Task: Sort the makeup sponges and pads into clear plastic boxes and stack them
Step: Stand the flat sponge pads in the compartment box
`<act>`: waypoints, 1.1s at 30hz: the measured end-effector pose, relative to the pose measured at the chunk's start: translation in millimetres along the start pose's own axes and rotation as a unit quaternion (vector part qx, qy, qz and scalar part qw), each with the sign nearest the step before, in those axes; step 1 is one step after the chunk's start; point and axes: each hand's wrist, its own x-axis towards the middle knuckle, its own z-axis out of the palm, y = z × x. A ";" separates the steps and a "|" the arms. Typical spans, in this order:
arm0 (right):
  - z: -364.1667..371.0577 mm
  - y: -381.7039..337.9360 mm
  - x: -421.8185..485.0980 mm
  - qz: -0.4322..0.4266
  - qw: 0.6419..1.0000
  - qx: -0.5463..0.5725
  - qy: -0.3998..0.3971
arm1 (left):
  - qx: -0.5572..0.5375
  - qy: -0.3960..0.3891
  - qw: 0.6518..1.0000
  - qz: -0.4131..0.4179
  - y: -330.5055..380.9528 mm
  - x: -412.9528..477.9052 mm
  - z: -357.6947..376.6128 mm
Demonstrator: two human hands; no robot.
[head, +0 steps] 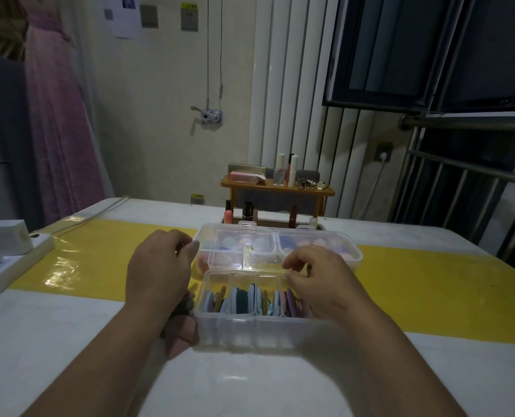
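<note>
The two arms are reaching out over the white table [250,386]. Right in front, the near clear box [250,332] is sitting on the table with its top open. It is split into little rooms, and flat pads [241,299] in blue, dark green, gold and purple are standing on their edges inside.

A few loose sponges [184,329], pink and grey, are lying just beside the box's left end, partly under the left wrist.

The left hand [160,266] is hanging over them with its fingers curled, its fingertips near the left corner of the far clear box [351,240]. I cannot tell if it is holding anything. The right hand [322,284] is curling over the right end of the near box, thumb and finger close together. I cannot tell if it is pinching something.

The far box is touching the back of the near one, on a yellow strip [99,260]. Round sponges [229,243], pink and blue, are sitting inside.

A power strip [15,260] is lying at the left. Behind the boxes, lipsticks [228,213] are standing up, and a small wooden shelf [250,186] is holding bottles.
</note>
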 end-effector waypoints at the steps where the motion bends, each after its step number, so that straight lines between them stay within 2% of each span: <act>1: 0.0 0.0 0.3 -0.004 1.000 0.003 0.001 | -0.012 0.010 1.000 0.011 1.8 -0.6 -0.9; 9: 4.6 -0.7 -0.4 -0.022 0.999 0.024 -0.007 | -0.048 0.039 0.998 0.021 7.9 -3.7 -4.6; 13: 7.5 -2.1 -0.5 -0.029 0.998 0.053 -0.020 | -0.124 0.033 0.992 0.011 16.3 -7.3 -4.0; 20: 4.0 -6.7 -3.2 -0.035 0.995 0.092 -0.034 | -0.186 -0.059 0.979 0.068 25.2 -12.9 2.1; 25: 2.2 -11.0 -5.0 -0.047 0.990 0.129 -0.031 | -0.187 -0.107 0.969 0.117 31.5 -17.2 3.1; 33: 6.1 -11.1 -4.8 -0.049 0.987 0.149 -0.044 | -0.215 -0.164 0.956 0.117 35.2 -19.7 3.0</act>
